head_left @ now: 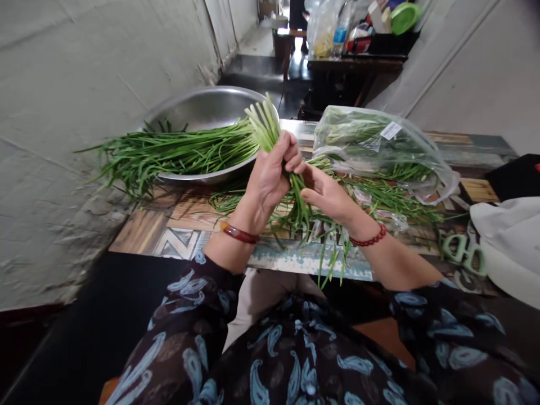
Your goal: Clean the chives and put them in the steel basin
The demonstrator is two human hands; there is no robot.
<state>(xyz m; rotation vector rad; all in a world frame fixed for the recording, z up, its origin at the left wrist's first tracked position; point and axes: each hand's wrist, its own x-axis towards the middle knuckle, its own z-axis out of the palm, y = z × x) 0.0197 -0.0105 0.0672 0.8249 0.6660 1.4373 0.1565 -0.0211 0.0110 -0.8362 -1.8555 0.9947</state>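
Note:
My left hand [274, 169] is closed around a bunch of garlic chives [265, 125], its pale stem ends pointing up and its green leaves hanging down. Against the lower, leafy part of the same bunch rests my right hand [323, 191], fingers curled toward it; its fingertips are partly hidden behind the stalks. To the left, long chives [189, 149] lie in a big steel basin [211, 93], their leaf tips hanging over its left rim. Loose chives [388, 194] are scattered on the table beneath and right of my hands.
A clear plastic bag [371, 135] holding more greens lies on the patchwork-patterned table [139, 228]. Green-handled scissors [464, 253] are at the right beside a white item [510, 242]. A wall [84, 112] borders the left. Behind stands a cluttered table [358, 64].

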